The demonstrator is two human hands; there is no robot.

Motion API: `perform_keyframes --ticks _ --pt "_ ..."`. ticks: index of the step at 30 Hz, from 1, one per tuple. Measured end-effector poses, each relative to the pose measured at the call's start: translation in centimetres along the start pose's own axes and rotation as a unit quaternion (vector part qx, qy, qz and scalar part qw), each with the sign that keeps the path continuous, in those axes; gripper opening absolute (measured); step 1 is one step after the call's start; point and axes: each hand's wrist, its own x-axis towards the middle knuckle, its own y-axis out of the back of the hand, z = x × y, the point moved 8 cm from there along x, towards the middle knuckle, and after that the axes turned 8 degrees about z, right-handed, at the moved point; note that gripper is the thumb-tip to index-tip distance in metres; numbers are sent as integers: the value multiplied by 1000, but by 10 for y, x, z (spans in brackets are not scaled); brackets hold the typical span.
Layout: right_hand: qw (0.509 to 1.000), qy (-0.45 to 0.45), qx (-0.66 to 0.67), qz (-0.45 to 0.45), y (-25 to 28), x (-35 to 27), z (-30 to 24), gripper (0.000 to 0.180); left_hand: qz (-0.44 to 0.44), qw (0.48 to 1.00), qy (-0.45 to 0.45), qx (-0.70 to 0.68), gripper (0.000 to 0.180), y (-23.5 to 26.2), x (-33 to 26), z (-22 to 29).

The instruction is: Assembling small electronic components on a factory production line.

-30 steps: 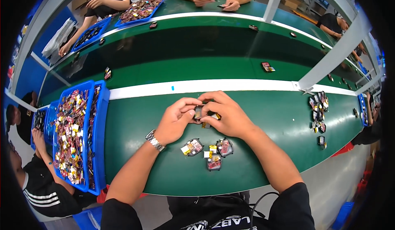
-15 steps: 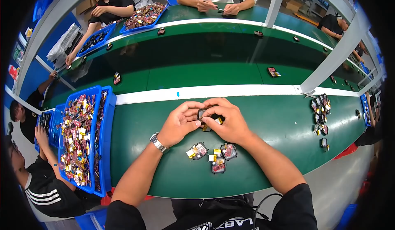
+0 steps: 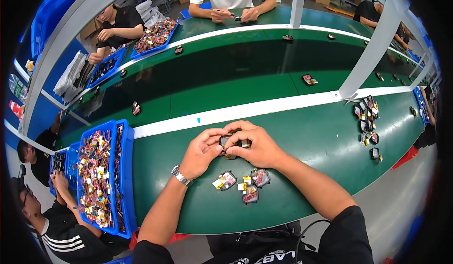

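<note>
Left hand (image 3: 204, 151) and right hand (image 3: 255, 145): both pinch one small dark part (image 3: 232, 143), fingertips meeting | part: held just above green worktop (image 3: 302, 179), right of blue tray (image 3: 123, 179) | three loose parts (image 3: 241, 184): on worktop, just below hands, well right of tray

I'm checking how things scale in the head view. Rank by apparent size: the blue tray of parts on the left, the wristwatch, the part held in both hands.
1. Blue tray
2. Wristwatch
3. Held part, mostly hidden by fingers, so its rank against the wristwatch is unsure.
</note>
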Motion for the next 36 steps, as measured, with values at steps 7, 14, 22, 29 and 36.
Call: perform_keyframes --ticks 7,14,22,29,36 --pt "995 56 -77 12 3 -2 -7 12 42 997 -30 48 33 -1 0 0" --pt "986 89 -124 62 3 -6 -15 11 39 999 -7 7 33 4 0 -5" --pt "988 66 -84 108 4 -7 -11 12 34 999 -2 2 31 3 1 -4" --pt "990 50 -97 91 2 -7 -5 13 42 999 9 -13 29 5 2 -6" --pt "985 71 -112 113 -5 -10 -20 16 49 999 -2 -22 26 9 -1 -4"
